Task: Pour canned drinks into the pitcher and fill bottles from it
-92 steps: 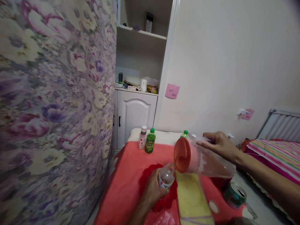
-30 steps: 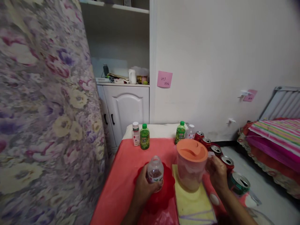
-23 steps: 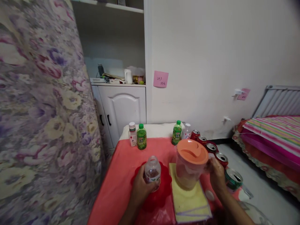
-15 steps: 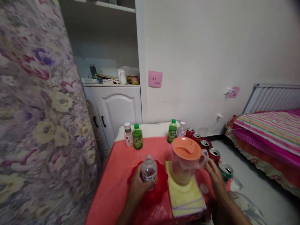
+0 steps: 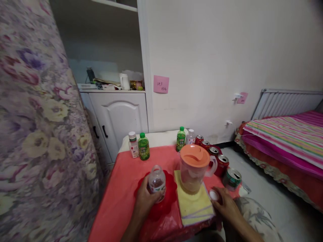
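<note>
My left hand [image 5: 147, 198] is wrapped round a clear, uncapped bottle [image 5: 156, 181] with a printed label, held upright over a red scalloped tray [image 5: 171, 193]. At the table's right side, the fingers of my right hand [image 5: 223, 201] grip a white bottle cap [image 5: 213, 195]. Left of that hand, a clear plastic pitcher [image 5: 192, 176] stands on a folded yellow cloth [image 5: 194, 208]. Its orange lid [image 5: 194, 155] is on, and its handle [image 5: 213, 166] points right, with no hand on it. A little pale liquid seems to lie at the pitcher's bottom.
A white-capped bottle [image 5: 133, 146] and a green bottle [image 5: 144, 148] stand back left on the red tablecloth [image 5: 118, 188]. Another green bottle [image 5: 180, 139] and a capped clear bottle [image 5: 190, 137] stand behind the pitcher. Several drink cans, including a green can [image 5: 232, 179], line the right edge.
My right hand has let go of the pitcher's handle and moved down to the white cap, which lay on the table. My left hand still holds the bottle. The view has shifted slightly right.
</note>
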Motion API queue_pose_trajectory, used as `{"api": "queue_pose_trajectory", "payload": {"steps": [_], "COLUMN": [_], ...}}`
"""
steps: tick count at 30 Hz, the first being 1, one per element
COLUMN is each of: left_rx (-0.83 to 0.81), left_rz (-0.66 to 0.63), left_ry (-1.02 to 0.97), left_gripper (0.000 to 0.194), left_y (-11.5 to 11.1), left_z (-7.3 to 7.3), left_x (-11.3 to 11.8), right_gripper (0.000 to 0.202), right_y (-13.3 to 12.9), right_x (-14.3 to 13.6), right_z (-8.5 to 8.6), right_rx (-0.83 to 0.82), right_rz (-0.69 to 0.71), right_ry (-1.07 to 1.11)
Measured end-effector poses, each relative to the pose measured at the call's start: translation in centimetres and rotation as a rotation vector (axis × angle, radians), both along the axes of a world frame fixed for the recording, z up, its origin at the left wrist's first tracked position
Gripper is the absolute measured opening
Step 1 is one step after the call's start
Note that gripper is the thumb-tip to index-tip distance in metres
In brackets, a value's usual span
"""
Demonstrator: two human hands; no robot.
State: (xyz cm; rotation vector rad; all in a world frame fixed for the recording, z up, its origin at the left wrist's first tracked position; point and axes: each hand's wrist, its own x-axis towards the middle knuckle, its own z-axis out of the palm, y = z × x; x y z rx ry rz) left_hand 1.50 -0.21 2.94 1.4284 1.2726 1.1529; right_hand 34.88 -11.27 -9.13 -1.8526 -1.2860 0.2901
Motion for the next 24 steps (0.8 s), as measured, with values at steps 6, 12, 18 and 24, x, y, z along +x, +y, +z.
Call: {"api": "queue_pose_trajectory", "payload": {"steps": [6, 12, 18, 24], "left_rx": [-0.003, 0.0, 0.029, 0.059], "left_rz": [-0.035, -0.06, -0.084, -0.1], "left_ry": [-0.044, -0.081, -0.065, -0.063], "left_gripper": [0.059, 0.059, 0.056, 0.059], "left_y": [-0.2, -0.3, -0.3, -0.5], "left_z": [0.1, 0.2, -0.1, -0.4], "left_x": [-0.1, -0.2, -0.1, -0.4], "right_gripper": [0.033, 0.038, 0.038, 0.036], "right_y": [0.2, -1.8, -2.8, 1.4], "right_x": [0.0, -1.3, -7.0, -13.9], "right_z": [0.2, 1.7, 5.5, 10.9], "right_rx": [0.002, 0.017, 0.047, 0.127], "right_rz": [-0.017, -0.021, 0.255, 0.457], "right_ry": [0.012, 0.154, 0.368, 0.181]}}
